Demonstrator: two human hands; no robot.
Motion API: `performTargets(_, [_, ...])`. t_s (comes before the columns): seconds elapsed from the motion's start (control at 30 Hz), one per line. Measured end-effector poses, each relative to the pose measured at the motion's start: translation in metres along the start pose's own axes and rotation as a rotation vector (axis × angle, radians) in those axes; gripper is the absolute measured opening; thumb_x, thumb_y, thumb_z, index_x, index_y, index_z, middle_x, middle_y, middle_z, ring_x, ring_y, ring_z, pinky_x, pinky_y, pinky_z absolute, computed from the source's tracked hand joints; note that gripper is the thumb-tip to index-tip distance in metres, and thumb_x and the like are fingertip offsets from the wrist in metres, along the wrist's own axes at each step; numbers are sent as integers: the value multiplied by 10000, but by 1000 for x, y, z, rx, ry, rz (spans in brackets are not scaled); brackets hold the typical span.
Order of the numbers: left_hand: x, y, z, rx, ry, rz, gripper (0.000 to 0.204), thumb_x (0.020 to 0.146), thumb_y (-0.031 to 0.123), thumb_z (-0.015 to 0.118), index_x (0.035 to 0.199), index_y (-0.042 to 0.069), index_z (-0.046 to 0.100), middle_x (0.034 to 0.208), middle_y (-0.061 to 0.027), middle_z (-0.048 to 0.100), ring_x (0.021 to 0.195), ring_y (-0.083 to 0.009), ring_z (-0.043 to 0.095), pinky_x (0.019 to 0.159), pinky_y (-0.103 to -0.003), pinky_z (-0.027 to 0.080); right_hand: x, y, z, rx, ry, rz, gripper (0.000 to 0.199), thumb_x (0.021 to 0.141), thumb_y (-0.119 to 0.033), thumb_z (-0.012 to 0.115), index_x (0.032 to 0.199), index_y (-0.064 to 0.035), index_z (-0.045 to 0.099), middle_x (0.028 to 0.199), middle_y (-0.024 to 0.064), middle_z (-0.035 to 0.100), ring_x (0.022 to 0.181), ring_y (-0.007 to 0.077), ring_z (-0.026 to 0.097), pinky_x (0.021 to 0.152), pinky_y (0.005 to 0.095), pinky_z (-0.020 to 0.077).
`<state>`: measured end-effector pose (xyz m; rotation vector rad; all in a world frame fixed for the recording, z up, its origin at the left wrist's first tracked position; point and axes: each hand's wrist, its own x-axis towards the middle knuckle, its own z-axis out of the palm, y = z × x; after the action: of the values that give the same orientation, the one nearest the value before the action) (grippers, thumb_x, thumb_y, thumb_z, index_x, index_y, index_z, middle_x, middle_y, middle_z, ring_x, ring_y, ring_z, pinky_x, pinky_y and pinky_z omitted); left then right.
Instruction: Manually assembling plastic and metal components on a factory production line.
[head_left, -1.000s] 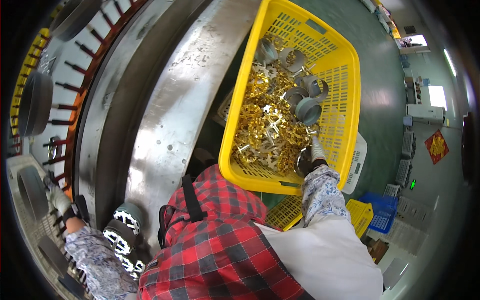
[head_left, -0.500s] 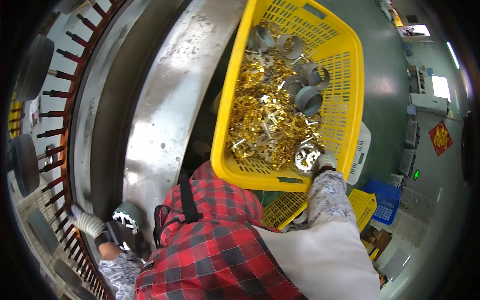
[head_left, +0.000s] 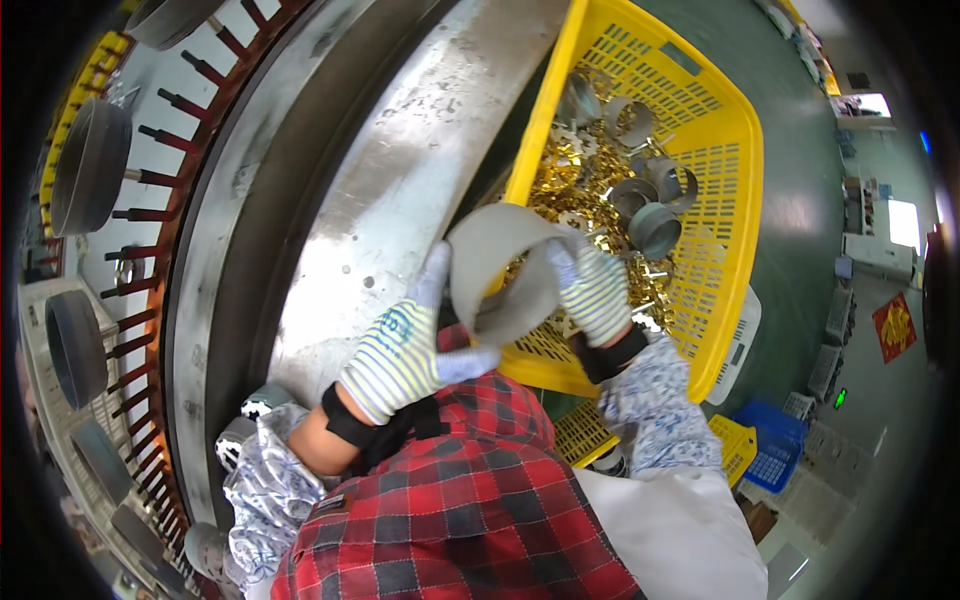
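A wide grey ring (head_left: 527, 307) hangs in front of me, over the near left edge of a yellow basket (head_left: 741, 200). My right hand (head_left: 593, 290), in a striped glove, grips its right rim with fingers bent into the opening. On the other side my left hand (head_left: 405, 345), gloved likewise, has thumb and fingers spread around the ring's lower left; whether it touches is hard to tell. Inside the basket lie gold foil shreds (head_left: 562, 177), silver bolts and several more grey rings (head_left: 655, 229).
A bare metal ledge (head_left: 345, 235) runs along the left. Beyond it stands a row of dark red pegs (head_left: 165, 180), with grey ring parts (head_left: 75, 350) past them. White-faced cylinders (head_left: 232, 445) sit by my left forearm. A blue basket (head_left: 765, 445) stands on the floor at right.
My left hand has come from beside the pegs to the middle. The right hand has lifted out of the basket's near corner and now holds a grey ring. The view has shifted slightly.
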<state>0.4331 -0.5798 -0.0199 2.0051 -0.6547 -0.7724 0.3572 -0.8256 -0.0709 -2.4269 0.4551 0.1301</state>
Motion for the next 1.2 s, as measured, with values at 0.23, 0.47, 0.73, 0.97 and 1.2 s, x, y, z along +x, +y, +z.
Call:
performTargets(0.23, [-52, -125, -41, -183, 315, -375, 706, 820, 5, 471, 1498, 38, 279, 1322, -171, 524, 1195, -242, 504, 1057, -329, 364, 4, -33, 36, 273, -327, -203, 457, 891, -368, 610, 1161, 1, 605, 991, 202, 656, 944, 333, 641, 865, 385, 500])
performTargets(0.47, [-96, -168, -84, 558, 714, -505, 866, 683, 217, 803, 1407, 3, 378, 1231, -248, 518, 1137, -388, 529, 990, -442, 435, 30, 222, 49, -60, 136, 395, 619, 844, -367, 673, 1284, 41, 522, 1184, 227, 597, 1156, 345, 532, 1041, 396, 374])
performTargets(0.73, [-75, -176, -33, 844, 160, -180, 860, 584, 90, 773, 1374, 87, 431, 1165, -167, 552, 1044, -369, 541, 905, -460, 453, 67, 325, 96, 752, -33, 866, 270, 910, -308, 650, 1088, -122, 570, 703, -4, 566, 516, 131, 520, 429, 299, 416])
performTargets(0.97, [-87, -178, -10, 570, -27, -317, 644, 704, 124, 725, 1308, 124, 501, 1086, -139, 605, 934, -337, 612, 757, -427, 520, 75, 363, 91, 274, 177, 496, 287, 905, -237, 648, 1039, 16, 625, 852, 58, 623, 753, 186, 580, 670, 336, 482])
performTargets(1.2, [-93, -213, 17, 880, 248, -391, 201, 810, 108, 562, 998, 152, 616, 918, -85, 588, 836, -257, 637, 627, -382, 527, 145, 80, 19, -150, 635, -633, 170, 935, -101, 556, 1070, 0, 574, 1124, 155, 607, 936, 219, 623, 586, 232, 550])
